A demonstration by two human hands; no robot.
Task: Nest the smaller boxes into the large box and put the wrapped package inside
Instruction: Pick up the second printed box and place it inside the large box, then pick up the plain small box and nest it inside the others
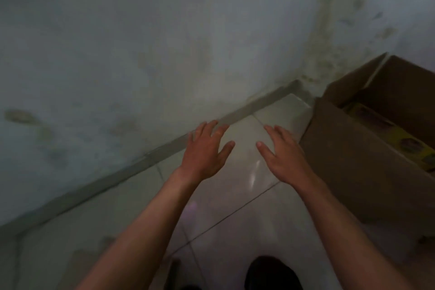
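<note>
A large brown cardboard box stands on the floor at the right, its top open. Inside it lies something yellow with dark round marks; blur hides what it is. My left hand and my right hand are stretched out side by side over the tiled floor, palms down, fingers spread, holding nothing. My right hand is just left of the box's near wall, apart from it. No smaller boxes or wrapped package show in this view.
A stained pale wall fills the upper left and meets the glossy tiled floor along a grey skirting. A dark shoe shows at the bottom edge. The whole frame is blurred.
</note>
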